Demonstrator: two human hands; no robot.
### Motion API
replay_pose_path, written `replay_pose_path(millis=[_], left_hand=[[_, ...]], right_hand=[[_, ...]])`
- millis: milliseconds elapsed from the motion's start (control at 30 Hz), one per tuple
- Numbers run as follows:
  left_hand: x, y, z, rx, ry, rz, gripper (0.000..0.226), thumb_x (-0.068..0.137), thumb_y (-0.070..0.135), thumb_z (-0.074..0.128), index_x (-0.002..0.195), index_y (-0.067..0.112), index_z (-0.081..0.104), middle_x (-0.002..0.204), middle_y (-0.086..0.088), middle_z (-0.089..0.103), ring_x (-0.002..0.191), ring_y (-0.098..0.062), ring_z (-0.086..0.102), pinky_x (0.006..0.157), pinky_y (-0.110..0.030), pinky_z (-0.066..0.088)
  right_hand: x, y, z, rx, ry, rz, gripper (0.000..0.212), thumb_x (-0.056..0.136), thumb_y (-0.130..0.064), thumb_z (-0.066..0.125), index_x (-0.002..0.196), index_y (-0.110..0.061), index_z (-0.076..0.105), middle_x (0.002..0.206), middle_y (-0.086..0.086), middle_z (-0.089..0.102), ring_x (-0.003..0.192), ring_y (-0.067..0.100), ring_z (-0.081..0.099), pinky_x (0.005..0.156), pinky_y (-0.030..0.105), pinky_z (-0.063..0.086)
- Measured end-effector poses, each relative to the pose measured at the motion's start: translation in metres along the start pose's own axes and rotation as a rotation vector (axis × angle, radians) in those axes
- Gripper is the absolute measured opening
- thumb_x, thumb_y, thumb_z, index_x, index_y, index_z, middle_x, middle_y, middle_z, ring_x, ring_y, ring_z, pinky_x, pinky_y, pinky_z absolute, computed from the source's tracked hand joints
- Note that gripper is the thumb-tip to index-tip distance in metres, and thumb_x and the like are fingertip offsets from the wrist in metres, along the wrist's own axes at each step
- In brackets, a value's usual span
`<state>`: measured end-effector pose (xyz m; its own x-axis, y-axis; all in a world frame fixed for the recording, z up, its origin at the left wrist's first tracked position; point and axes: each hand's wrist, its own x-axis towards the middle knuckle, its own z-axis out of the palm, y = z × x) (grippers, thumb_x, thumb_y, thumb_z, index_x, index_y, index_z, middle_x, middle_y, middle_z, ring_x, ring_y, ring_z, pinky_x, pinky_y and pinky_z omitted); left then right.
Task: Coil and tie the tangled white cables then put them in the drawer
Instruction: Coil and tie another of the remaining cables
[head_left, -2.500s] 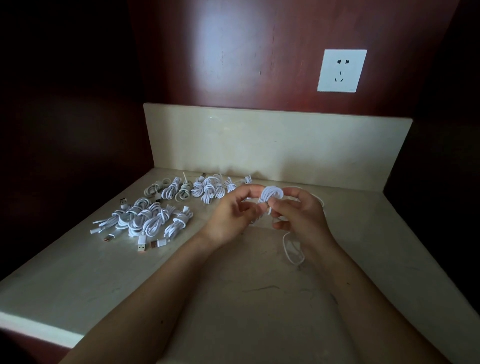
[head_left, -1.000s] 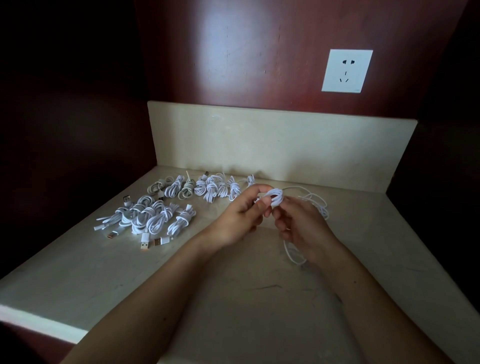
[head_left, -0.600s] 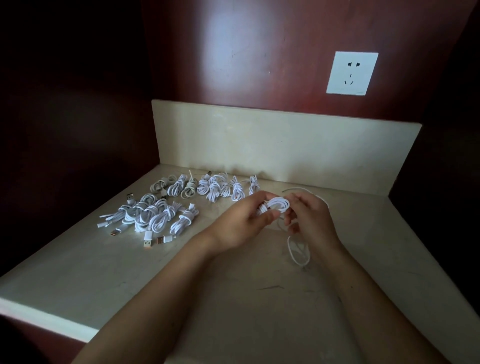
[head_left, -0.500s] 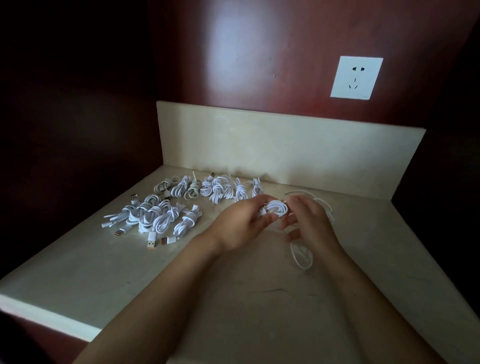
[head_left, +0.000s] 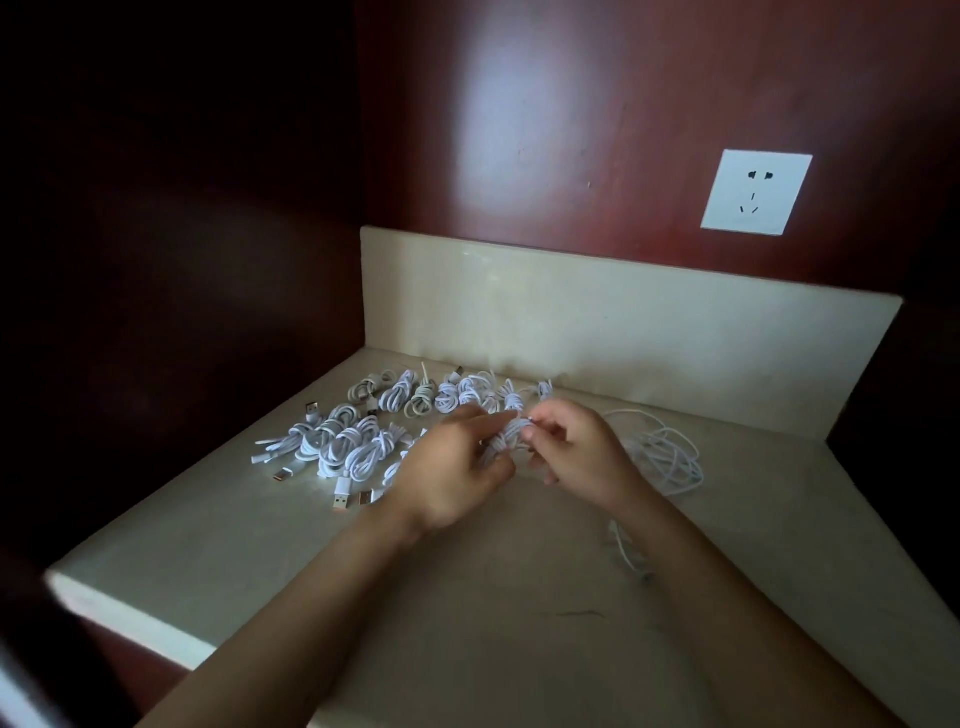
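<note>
A small coil of white cable (head_left: 506, 439) sits between my two hands above the beige countertop (head_left: 467, 623). My left hand (head_left: 452, 467) grips the coil from the left and below. My right hand (head_left: 576, 452) pinches the cable at the coil's upper right end. Several tied white cable bundles (head_left: 353, 447) lie in two rows to the left and behind. A loose tangle of white cable (head_left: 667, 457) lies on the counter to the right of my right hand. No drawer is in view.
A beige backsplash (head_left: 623, 332) runs along the back under a dark red wall with a white socket (head_left: 756, 192). Dark panels close in both sides. The counter's front left edge (head_left: 130, 613) is near.
The coil has been wound tighter and both hands have moved lower and left over the counter. The view shifted so the loose tangle now shows on the right.
</note>
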<state>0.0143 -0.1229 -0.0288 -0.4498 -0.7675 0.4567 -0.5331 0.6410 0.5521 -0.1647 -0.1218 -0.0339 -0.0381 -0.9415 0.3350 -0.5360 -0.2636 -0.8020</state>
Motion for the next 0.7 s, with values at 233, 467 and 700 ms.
replay_pose_path(millis=[233,467,700], left_hand=[[-0.018,-0.018,-0.002,0.257,0.205,-0.148,0.028,0.079,0.042,0.066,0.107,0.039,0.066,0.097,0.015,0.068,0.086,-0.005,0.061,0.067,-0.021,0.041],[-0.01,-0.033,0.009,0.519,0.314,-0.203,0.033,0.07,0.052,0.054,0.092,0.031,0.067,0.086,0.008,0.068,0.095,-0.02,0.06,0.084,-0.031,0.028],[-0.012,-0.037,0.014,0.564,0.243,-0.244,0.04,0.071,0.053,0.046,0.093,0.026,0.066,0.098,-0.001,0.064,0.102,-0.029,0.054,0.085,-0.037,0.03]], right_hand=[[0.027,0.014,0.042,0.011,-0.144,0.073,0.004,0.094,-0.02,0.065,0.097,-0.023,0.065,0.092,-0.002,0.066,0.088,0.016,0.063,0.078,0.03,0.05],[0.023,0.018,0.065,-0.137,-0.034,-0.025,0.018,0.091,-0.032,0.067,0.105,-0.023,0.074,0.103,-0.004,0.07,0.092,0.013,0.063,0.082,0.03,0.05],[0.011,0.011,0.062,-0.365,-0.097,-0.187,0.026,0.086,-0.021,0.06,0.107,-0.019,0.075,0.104,0.005,0.07,0.1,0.024,0.063,0.086,0.038,0.051]])
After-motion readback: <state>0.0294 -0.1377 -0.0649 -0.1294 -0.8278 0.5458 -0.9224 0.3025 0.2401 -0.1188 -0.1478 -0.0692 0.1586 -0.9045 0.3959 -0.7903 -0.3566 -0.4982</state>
